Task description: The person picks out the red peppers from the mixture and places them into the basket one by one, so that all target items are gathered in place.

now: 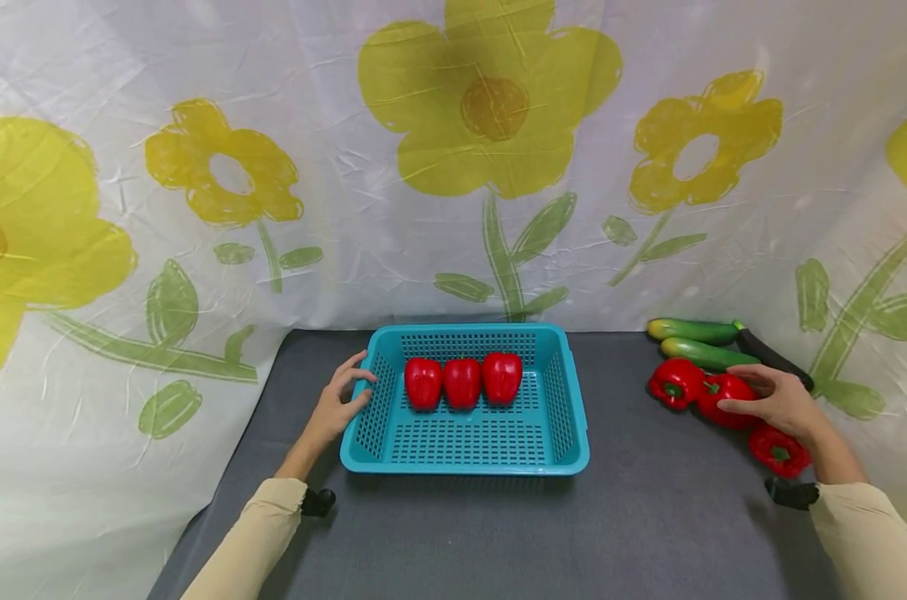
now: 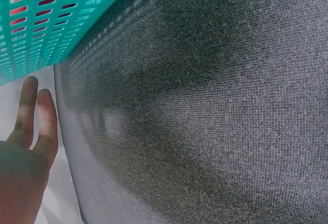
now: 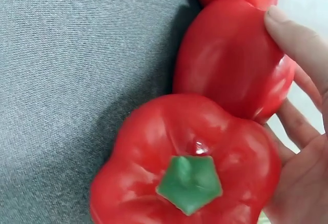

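Note:
My left hand [image 1: 338, 400] is at the left rim of a blue plastic basket [image 1: 464, 469], with thumb and forefinger reaching over the edge. In the left wrist view two loosely extended fingers [image 2: 47, 119] show beside the basket's perforated wall [image 2: 38, 34]. Three red bell peppers [image 1: 463, 383] stand in a row in the basket. At the right, my right hand [image 1: 791, 404] holds a red bell pepper [image 3: 230, 60], thumb on one side and fingers partly hidden behind it. A second red bell pepper [image 1: 676, 383] lies to its left, and a third [image 3: 189, 147] with a green stem is nearer me.
Two green cucumber-like vegetables [image 1: 701, 354] and a dark eggplant [image 1: 772, 360] lie behind the loose peppers. The dark grey cloth [image 1: 453, 533] covers the table. A white curtain with yellow flowers [image 1: 333, 275] hangs along the back and sides.

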Available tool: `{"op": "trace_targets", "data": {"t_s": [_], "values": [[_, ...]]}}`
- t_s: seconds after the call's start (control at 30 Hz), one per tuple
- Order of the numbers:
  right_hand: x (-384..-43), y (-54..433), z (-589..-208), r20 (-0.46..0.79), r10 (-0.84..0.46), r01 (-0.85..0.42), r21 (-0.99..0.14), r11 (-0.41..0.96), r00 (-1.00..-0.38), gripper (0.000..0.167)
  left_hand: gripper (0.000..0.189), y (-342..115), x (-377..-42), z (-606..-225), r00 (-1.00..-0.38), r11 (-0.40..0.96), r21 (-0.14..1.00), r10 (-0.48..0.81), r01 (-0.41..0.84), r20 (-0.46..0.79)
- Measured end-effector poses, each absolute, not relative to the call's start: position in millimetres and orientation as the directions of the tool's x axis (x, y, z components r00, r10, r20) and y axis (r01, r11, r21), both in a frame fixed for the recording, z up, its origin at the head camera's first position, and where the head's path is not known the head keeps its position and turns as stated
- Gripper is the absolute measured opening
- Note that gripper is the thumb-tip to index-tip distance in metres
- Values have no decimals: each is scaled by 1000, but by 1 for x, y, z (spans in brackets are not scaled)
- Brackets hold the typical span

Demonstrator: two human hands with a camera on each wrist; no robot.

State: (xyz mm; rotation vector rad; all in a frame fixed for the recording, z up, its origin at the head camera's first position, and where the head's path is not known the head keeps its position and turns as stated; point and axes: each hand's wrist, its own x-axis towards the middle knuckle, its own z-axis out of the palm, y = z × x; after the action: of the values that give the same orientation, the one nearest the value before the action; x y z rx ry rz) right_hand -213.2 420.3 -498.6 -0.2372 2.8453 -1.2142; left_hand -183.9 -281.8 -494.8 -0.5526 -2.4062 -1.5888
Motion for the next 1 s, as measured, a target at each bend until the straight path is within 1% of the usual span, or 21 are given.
{"op": "trace_targets", "data": {"t_s": [0.3,0.6,0.73,0.83,1.0], "values": [[-212,428,-490,63,-148,-147,-725,673,-987,57,19,-282,-184,-496,-910,351,840,191,414,368],[-208,425,-480,92,-158,-173,-748,641,-983,50,19,-282,-184,-496,-909,339,845,197,414,366],[-207,419,-479,137,-167,-212,-754,621,-976,46,18,-282,-184,-496,-910,343,844,198,413,365],[-207,412,-477,166,-179,-240,-777,582,-970,43,18,-282,-185,-496,-908,343,841,200,418,369],[-206,401,-471,131,-199,-206,-883,422,-971,42,18,-282,-185,-495,-909,343,842,197,416,369]]}}
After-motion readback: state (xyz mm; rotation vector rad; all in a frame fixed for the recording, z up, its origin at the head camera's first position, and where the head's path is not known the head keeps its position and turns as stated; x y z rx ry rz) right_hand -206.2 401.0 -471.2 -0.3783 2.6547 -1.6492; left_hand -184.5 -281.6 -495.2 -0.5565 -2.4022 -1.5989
